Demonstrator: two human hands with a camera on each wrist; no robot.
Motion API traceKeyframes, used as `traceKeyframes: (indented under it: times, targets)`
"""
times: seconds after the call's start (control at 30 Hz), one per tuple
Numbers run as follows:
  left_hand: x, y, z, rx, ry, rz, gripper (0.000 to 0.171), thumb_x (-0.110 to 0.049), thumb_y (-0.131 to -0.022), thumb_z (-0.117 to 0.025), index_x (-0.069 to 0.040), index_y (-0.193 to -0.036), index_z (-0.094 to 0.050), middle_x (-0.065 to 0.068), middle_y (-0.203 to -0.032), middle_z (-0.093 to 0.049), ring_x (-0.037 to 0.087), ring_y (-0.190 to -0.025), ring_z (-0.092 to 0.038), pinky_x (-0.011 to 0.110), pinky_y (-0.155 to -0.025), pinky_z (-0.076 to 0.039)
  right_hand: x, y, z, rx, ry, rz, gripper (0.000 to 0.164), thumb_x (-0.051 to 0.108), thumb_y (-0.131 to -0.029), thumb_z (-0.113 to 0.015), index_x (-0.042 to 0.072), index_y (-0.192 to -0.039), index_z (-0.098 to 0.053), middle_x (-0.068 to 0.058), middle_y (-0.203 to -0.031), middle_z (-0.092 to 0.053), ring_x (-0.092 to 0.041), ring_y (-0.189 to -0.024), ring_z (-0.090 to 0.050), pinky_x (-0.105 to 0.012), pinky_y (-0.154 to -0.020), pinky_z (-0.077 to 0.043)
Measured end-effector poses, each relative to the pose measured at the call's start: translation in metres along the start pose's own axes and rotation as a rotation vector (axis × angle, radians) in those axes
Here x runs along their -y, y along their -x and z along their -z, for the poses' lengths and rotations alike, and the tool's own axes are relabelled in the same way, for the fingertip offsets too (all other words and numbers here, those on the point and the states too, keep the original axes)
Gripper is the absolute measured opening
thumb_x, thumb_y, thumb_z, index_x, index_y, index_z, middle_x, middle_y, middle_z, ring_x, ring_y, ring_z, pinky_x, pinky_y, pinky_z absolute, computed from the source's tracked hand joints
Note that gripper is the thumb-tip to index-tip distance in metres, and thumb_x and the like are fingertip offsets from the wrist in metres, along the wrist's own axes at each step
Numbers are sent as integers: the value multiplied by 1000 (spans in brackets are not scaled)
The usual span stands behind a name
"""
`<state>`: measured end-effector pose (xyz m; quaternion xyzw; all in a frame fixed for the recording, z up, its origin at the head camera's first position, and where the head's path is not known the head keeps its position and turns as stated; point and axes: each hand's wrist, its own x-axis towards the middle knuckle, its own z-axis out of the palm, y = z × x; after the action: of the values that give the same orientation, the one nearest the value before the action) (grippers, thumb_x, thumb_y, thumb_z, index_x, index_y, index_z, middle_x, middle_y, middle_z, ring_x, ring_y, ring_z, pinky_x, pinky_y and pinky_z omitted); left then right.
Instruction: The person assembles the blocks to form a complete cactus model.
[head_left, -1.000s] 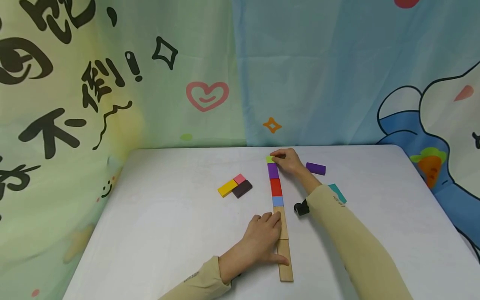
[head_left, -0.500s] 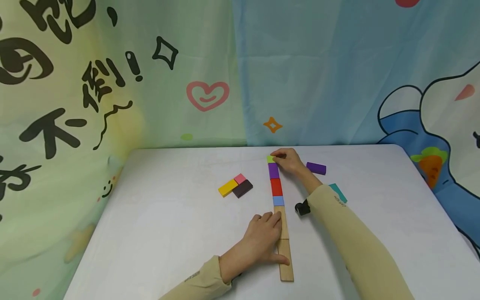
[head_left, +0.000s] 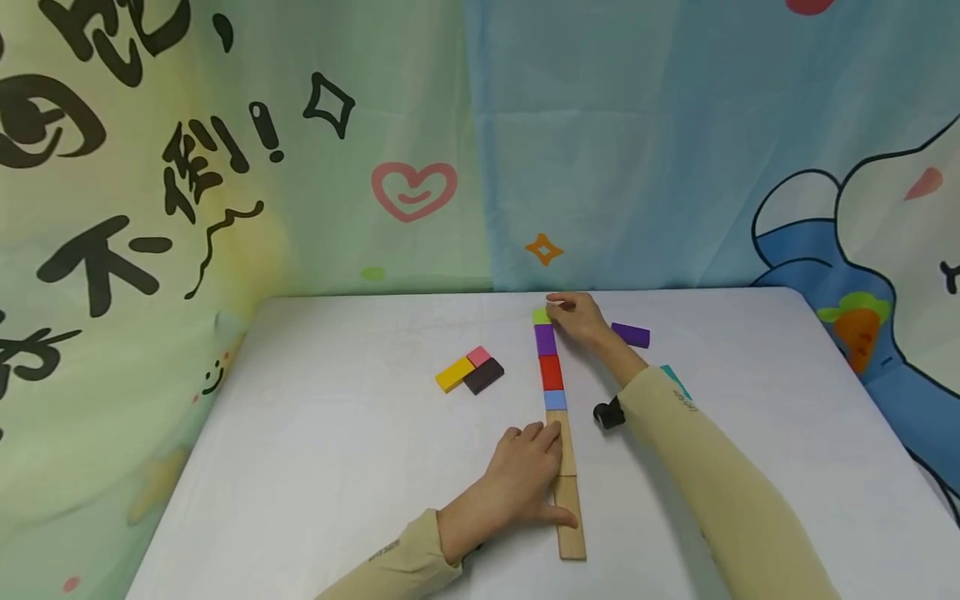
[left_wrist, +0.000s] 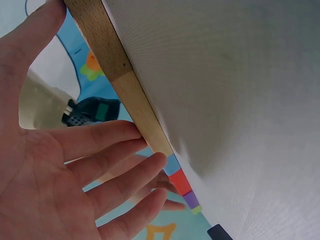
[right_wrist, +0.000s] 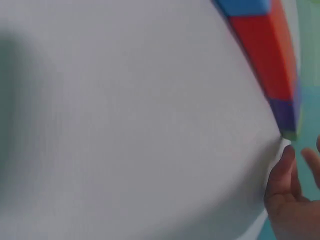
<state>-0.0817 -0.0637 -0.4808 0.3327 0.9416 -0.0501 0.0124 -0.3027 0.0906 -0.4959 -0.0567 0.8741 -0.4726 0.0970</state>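
A straight row of blocks runs away from me in the head view: two bare wooden blocks (head_left: 570, 542), then a light blue block (head_left: 555, 400), a red block (head_left: 551, 372), a purple block (head_left: 545, 340) and a lime green block (head_left: 540, 317) at the far end. My left hand (head_left: 521, 475) rests along the left side of the wooden blocks, fingers extended, thumb across the nearer one; its fingertips (left_wrist: 159, 159) meet the wood. Beside the lime block is my right hand (head_left: 577, 318). In the right wrist view its thumb (right_wrist: 284, 162) stands apart from the fingers, just past the row's end.
Left of the row lie a yellow block (head_left: 454, 375), a pink block (head_left: 478, 356) and a dark brown block (head_left: 483, 376), touching one another. Another purple block (head_left: 631, 335) lies beyond the right forearm, and a teal block (head_left: 675, 381) is partly covered by the sleeve.
My right hand has shifted slightly back and to the right, uncovering more of the lime green block. The left hand and the row have kept their places.
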Motion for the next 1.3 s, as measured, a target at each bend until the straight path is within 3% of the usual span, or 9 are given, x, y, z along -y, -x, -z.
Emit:
traceKeyframes:
  times: [0.13,0.3,0.47,0.6,0.9,1.1,1.3]
  targets:
    - [3,1,0,21,-8,13,107,-89,-64,-59,-9,-136,-58,2,-137,-51,16,-115,-51,30,-83,-44,11,11,20,21,10,23,37,16,-101,-52,-6,-130,-59,-26,-121,-57,-37,-107,-57,-43,-86,-48]
    - [6,3,-1,35,7,36,106,-87,-65,-60,-9,-136,-57,2,-139,-50,17,-118,-50,31,-85,-43,14,33,55,115,240,101,34,16,-98,-59,-7,-122,-63,-25,-117,-61,-37,-108,-56,-47,-88,-47]
    - [6,5,-2,-1,-2,38,105,-88,-65,-60,-9,-134,-58,1,-137,-51,17,-116,-51,31,-84,-44,-8,66,92,254,482,133,36,16,-92,-67,-10,-117,-63,-28,-111,-63,-40,-101,-58,-53,-86,-48]
    - [5,7,-3,-30,-10,28,105,-88,-63,-61,-9,-132,-59,1,-133,-52,17,-113,-52,30,-82,-44,-32,94,108,306,535,100,41,18,-90,-69,-13,-116,-61,-31,-109,-63,-41,-98,-61,-53,-82,-51]
    - [1,3,-3,-50,-5,-2,105,-88,-63,-61,-9,-132,-59,1,-132,-52,17,-112,-52,29,-80,-44,-64,126,119,251,427,44,54,17,-88,-73,-13,-127,-52,-31,-106,-60,-42,-95,-62,-49,-77,-54]
    - [-2,2,-2,-55,-8,-7,104,-88,-63,-61,-9,-131,-60,1,-131,-52,17,-112,-52,30,-80,-44,-68,132,121,199,457,1,60,17,-83,-73,-13,-129,-49,-31,-104,-60,-41,-94,-60,-51,-77,-52]
    - [-3,1,-2,-60,-10,-7,105,-88,-63,-61,-9,-131,-60,1,-132,-53,17,-113,-52,30,-81,-44,-66,138,120,104,519,-28,57,19,-79,-77,-15,-119,-55,-29,-102,-62,-40,-92,-59,-52,-75,-50]
